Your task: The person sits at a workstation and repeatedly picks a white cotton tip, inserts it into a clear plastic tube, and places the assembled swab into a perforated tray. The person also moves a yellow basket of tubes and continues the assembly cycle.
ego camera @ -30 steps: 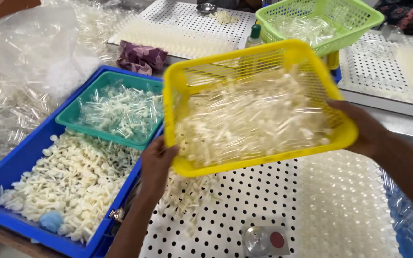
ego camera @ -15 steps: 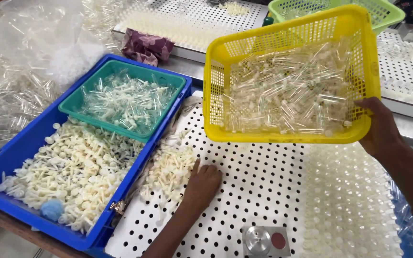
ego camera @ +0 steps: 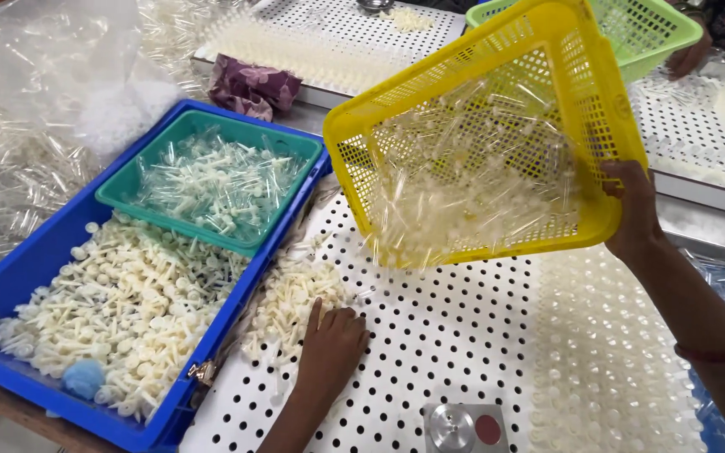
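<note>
**Yellow basket tipped over perforated board**

Yellow mesh basket (ego camera: pixel 497 143) hangs tilted above the white perforated board (ego camera: pixel 463 335); our right hand (ego camera: pixel 631 210) grips its lower right rim, fingers curled closed around the edge. Clear plastic pieces inside blur together, so we cannot make out single shapes. Our left hand (ego camera: pixel 333 344) lies flat on the board, fingers loosely spread, touching a heap of cream parts (ego camera: pixel 291 306). Blue tray (ego camera: pixel 27 277) is cut off at the bottom; the teal tub (ego camera: pixel 127 197) sits inside it.
</note>
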